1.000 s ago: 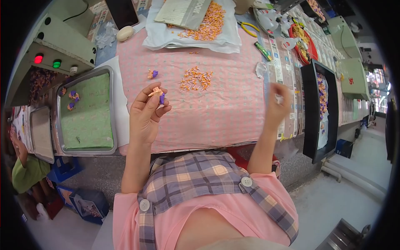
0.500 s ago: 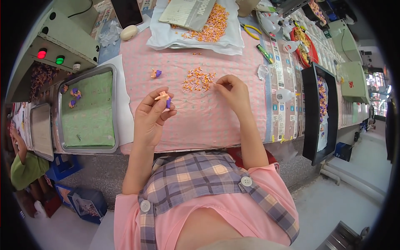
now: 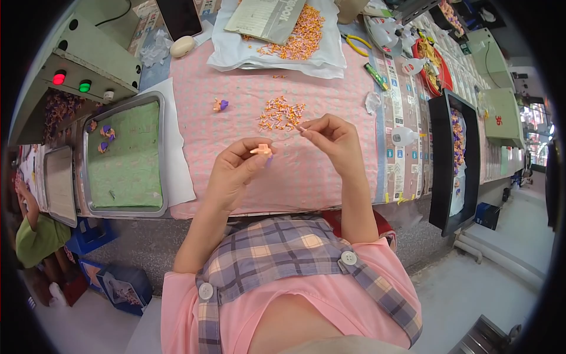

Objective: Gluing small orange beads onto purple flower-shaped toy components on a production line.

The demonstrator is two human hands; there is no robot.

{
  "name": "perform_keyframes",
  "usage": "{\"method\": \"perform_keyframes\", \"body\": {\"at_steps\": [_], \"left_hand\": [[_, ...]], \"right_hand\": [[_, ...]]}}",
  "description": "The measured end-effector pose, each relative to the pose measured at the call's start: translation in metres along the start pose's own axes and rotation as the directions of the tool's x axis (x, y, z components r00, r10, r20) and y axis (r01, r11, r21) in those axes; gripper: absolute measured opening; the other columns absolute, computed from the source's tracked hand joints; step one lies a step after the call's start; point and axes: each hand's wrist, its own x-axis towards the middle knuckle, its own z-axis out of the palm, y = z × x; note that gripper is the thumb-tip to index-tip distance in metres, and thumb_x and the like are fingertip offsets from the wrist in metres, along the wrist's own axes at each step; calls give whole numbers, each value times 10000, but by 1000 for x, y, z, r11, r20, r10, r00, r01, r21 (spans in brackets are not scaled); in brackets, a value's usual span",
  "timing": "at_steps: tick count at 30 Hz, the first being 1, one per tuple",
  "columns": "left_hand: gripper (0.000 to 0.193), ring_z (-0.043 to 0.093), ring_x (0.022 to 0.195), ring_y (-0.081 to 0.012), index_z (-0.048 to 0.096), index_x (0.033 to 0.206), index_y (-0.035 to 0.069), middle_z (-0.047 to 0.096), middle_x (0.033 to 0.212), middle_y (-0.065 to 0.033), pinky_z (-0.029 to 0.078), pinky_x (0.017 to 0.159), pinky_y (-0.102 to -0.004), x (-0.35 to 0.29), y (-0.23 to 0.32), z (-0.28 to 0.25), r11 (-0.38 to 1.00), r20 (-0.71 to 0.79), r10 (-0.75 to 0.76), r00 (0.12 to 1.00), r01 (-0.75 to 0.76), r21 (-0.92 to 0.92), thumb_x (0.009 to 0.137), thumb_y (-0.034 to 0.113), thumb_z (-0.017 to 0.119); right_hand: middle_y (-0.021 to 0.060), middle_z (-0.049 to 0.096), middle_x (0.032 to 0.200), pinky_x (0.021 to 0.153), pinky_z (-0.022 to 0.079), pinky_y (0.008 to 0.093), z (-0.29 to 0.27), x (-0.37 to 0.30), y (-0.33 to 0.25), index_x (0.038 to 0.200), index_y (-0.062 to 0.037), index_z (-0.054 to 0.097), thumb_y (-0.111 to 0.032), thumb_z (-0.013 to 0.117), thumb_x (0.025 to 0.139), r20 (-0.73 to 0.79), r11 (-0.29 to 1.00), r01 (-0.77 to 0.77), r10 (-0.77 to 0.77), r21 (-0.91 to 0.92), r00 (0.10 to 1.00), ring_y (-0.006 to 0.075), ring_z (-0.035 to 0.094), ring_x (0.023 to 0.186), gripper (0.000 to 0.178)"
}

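Between the thumb and fingers of my left hand (image 3: 236,171) is a small peach-and-purple figurine piece (image 3: 262,150), held over the pink cloth. My right hand (image 3: 335,141) is closed in a pinch on a tiny pale part (image 3: 302,129), a short way right of the figurine and apart from it. Just beyond my hands lies a loose pile of tiny orange-and-pink parts (image 3: 282,112). Another peach-and-purple figurine piece (image 3: 220,105) rests on the cloth to the left of that pile.
A metal tray (image 3: 164,159) with a green lining and a few figurine pieces stands at left, below a grey machine (image 3: 94,74) with lit buttons. More orange parts fill a white-lined tray (image 3: 224,62) at the back. At right are pliers (image 3: 357,45), a bottle (image 3: 403,135) and a black bin (image 3: 437,171).
My left hand has moved right with the figurine piece, turning it. My right hand has lifted back from the edge of the pile with a tiny part in its fingertips.
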Motion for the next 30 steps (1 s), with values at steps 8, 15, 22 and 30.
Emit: {"method": "perform_keyframes", "body": {"at_steps": [8,15,22,30], "left_hand": [[211,512,813,-80,543,961,17,557,928,-29,431,682,-223,-3,4,18,992,83,61,995,-69,103,751,36,546],[206,522,754,-93,548,954,15,555,904,-23,431,658,-223,-6,4,18,991,127,58,990,-73,116,749,36,545],[199,526,723,-93,549,946,8,560,879,-33,434,653,-224,-9,9,19,999,122,-41,992,43,-10,748,34,545],[204,526,741,-94,547,946,7,561,901,-37,446,657,-234,-8,10,19,1000,72,-7,997,9,-25,744,34,550]], "right_hand": [[45,569,721,575,412,222,13,-20,-33,723,-1,548,4,605,679,125,989,139,-146,59,981,98,520,663,72],[48,556,703,576,407,227,19,-24,-50,709,-6,553,26,606,653,149,810,440,-416,-388,897,125,520,656,83],[66,560,717,590,416,237,22,-24,-40,726,1,551,37,594,665,79,924,377,-372,-60,925,138,531,686,82],[94,565,716,581,453,223,22,-28,-44,775,25,521,-4,554,735,-36,929,184,-182,321,983,122,545,629,59]]}}
